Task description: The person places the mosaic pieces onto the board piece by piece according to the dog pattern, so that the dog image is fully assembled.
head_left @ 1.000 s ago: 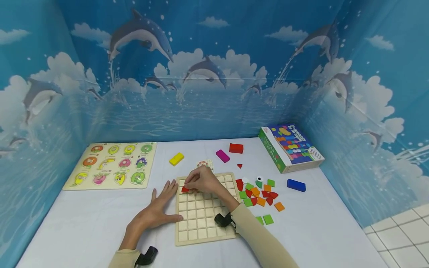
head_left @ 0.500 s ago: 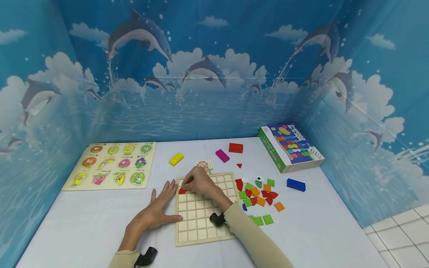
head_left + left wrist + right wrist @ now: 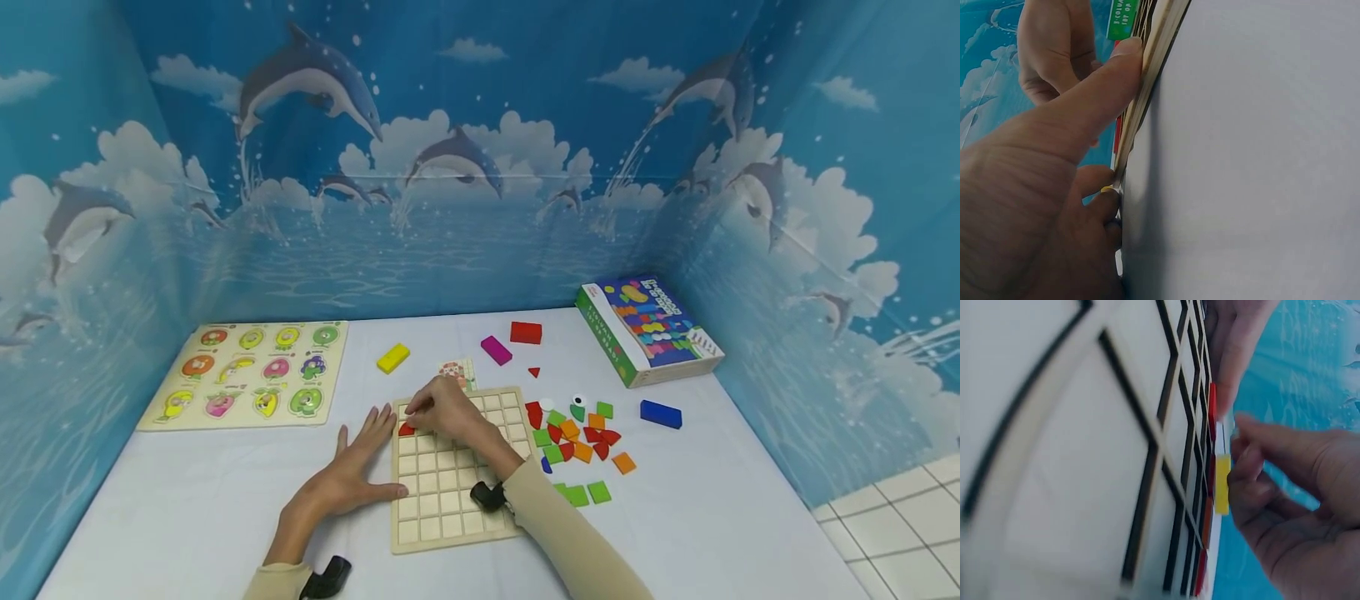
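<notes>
Tabletop (image 3: 712,517): two hands (image 3: 341,483), one gridded board (image 3: 451,503)

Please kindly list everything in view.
Wooden grid board: 1, beige, centre
Flat piece: at least 1, red, grid's far left
Small flat pieces: many, multicoloured, right of grid
Flat triangle: 1, red, behind these
Rectangular blocks: 4, yellow, magenta, red behind grid, blue right
Picture card: 1, multicoloured, behind grid
Wooden fruit board: 1, beige, left
Cardboard box: 1, multicoloured, back right
Tablecloth: 1, white, beneath
Dolphin curtain: 1, blue, behind
Tiles: several, white, lower right
Cameras: 2, black, wrists
Sleeves: 2, beige, forearms
Left hand: 1, bare, grid's left edge
Right hand: 1, bare, above grid
</notes>
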### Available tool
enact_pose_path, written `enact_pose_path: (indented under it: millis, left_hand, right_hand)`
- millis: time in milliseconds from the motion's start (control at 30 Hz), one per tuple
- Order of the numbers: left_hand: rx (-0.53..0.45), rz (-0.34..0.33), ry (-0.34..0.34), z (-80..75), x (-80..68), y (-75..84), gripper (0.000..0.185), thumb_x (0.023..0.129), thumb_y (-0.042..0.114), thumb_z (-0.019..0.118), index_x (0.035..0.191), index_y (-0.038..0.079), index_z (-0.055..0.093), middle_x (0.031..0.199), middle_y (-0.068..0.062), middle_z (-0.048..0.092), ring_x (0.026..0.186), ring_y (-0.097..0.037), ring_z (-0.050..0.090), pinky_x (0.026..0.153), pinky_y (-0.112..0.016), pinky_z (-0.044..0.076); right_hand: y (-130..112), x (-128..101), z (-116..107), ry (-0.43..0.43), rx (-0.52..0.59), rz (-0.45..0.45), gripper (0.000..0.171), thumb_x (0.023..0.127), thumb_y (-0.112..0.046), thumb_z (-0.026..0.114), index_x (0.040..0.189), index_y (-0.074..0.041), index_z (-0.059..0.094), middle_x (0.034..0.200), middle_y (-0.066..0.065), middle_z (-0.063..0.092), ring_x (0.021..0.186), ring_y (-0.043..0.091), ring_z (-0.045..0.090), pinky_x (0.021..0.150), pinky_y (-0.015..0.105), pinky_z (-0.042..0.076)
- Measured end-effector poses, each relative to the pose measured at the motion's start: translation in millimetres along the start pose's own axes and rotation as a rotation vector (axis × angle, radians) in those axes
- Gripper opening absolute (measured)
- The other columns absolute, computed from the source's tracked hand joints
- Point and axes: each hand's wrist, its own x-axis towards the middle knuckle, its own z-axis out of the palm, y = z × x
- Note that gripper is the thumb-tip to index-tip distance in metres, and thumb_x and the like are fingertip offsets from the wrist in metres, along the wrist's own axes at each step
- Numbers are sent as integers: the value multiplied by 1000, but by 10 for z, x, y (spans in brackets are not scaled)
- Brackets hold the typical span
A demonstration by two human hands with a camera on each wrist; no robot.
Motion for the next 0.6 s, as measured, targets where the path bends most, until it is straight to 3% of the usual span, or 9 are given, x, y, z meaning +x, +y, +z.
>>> enact_pose_path:
  millis: [300, 433, 600]
  left_hand:
    - [-1, 4, 9, 9, 5, -4, 120, 87, 42, 91, 174, 9, 15, 182, -12, 5, 167, -38, -5, 127, -67, -22]
    - [-11, 6, 13, 11, -4, 1, 120, 86, 39, 92, 173, 7, 15, 181, -14, 5, 167, -39, -5, 126, -67, -23]
    - [-15, 9, 9, 14, -3, 4, 120, 86, 39, 92, 173, 7, 16, 181, -13, 5, 167, -39, -5, 127, -66, -23]
  right_hand:
    - [155, -248, -403, -53, 12, -127, 18, 93, -7, 85, 109, 1, 84, 91, 2, 78, 77, 6, 65, 72, 23, 60]
    - [304, -377, -666, -8, 6, -143, 22, 93, -5, 85, 112, 4, 82, 92, 7, 78, 80, 14, 68, 75, 29, 63]
    - [576, -512, -990, 111, -42, -63, 23, 93, -5, 85, 114, 4, 81, 97, 9, 79, 84, 20, 69, 74, 30, 62]
